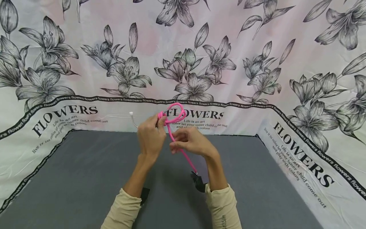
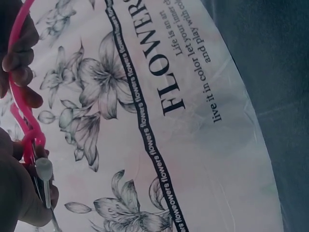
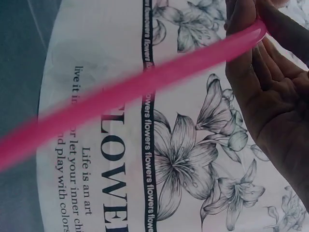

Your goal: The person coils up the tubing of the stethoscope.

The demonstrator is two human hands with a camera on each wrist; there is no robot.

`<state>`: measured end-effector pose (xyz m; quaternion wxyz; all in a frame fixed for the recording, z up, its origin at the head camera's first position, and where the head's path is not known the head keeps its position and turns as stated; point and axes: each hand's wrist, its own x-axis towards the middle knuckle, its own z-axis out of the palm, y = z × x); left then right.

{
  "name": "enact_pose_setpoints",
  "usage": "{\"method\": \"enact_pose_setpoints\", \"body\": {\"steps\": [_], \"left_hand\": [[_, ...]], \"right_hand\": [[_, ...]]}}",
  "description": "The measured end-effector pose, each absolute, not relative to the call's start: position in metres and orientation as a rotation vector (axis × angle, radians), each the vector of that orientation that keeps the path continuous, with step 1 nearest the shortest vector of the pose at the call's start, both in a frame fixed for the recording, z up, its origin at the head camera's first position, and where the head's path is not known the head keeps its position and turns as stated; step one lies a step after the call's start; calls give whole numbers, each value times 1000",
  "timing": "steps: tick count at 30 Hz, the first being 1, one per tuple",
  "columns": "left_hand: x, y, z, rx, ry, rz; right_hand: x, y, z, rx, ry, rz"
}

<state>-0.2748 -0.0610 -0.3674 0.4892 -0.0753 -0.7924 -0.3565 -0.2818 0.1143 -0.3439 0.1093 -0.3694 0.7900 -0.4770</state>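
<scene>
A glossy pink cord [image 1: 187, 158] is wound into a loop [image 1: 183, 112] above my left hand [image 1: 151, 135], which pinches the bunched cord between thumb and forefinger. Out of that grip sticks a thin, bent white piece [image 1: 133, 120] with a rounded tip, seen close up as a white knob [image 2: 44, 169] in the left wrist view. My right hand [image 1: 194, 141] stands lower right, the cord running between its thumb and fingers. In the right wrist view the cord [image 3: 145, 82] stretches from that pinch toward the lower left. The inside of the left grip is hidden.
A grey table top [image 1: 100, 178] lies under both hands. Behind it and along both sides hangs a white and pink cloth [image 1: 160, 41] with lily prints and a black lettered band. Near my right cuff, a black piece [image 1: 198, 182] meets the cord's lower end in the head view.
</scene>
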Motion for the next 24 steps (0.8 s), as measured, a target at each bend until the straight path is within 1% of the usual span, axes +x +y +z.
{"method": "enact_pose_setpoints", "body": {"steps": [5,13,17,20,24], "left_hand": [[-275,-66,-367,-121,-1947,-693],[-275,-67,-370,-211,-2063,-539],[-274,-64,-370,-313,-2103,-504],[-273,-60,-370,-398,-2153,-517],[-273,-56,-372,-427,-2224,-559]], "right_hand": [[-277,108,-341,-1245,2439,-1235],[-271,105,-337,-1496,3018,-974],[-271,107,-338,-1464,3277,-891],[-274,109,-340,-1426,3387,-923],[-279,112,-343,-1448,3453,-954]]}}
